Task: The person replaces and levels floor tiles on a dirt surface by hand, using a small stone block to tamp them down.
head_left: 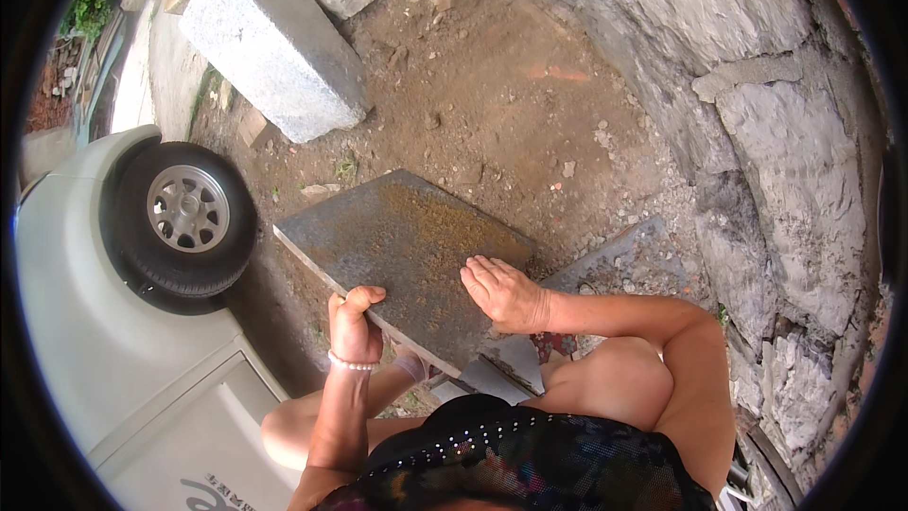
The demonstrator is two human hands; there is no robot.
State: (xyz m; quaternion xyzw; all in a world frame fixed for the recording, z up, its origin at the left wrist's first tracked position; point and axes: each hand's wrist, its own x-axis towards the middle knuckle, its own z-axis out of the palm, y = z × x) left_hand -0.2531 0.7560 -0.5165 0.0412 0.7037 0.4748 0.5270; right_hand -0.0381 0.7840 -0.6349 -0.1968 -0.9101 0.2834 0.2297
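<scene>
Slab: a square dark-grey stone slab with a thin pale edge is held at the centre of the view, in front of the person's body; its upper face is partly coated with yellowish-brown dirt. Whether it is fully supported underneath or partly raised cannot be told.
Left hand: it is closed on the slab's lower-left edge, with the thumb laid over the upper face; a bracelet of white beads is worn at the wrist.
Right hand: it is opened out and laid on the slab's upper face near the right corner, its fingers kept together and pointed toward the upper left.
Writing: a curved grey mark and small dark characters are carried on the lower panel of a white vehicle, cut by the picture's dark rim and seen upside down.
Wheel: a black rubber tyre is fitted around a silver wheel with rounded openings, to the left of the slab.
Ground: brown loose soil is marked by a faint reddish streak.
Stones: a long pale-grey rectangular block is set beyond the slab; a second grey flat slab, strewn with gravel, is placed at the right, near a rough grey stone wall.
Clothing: a dark patterned top with shiny dots is worn.
</scene>
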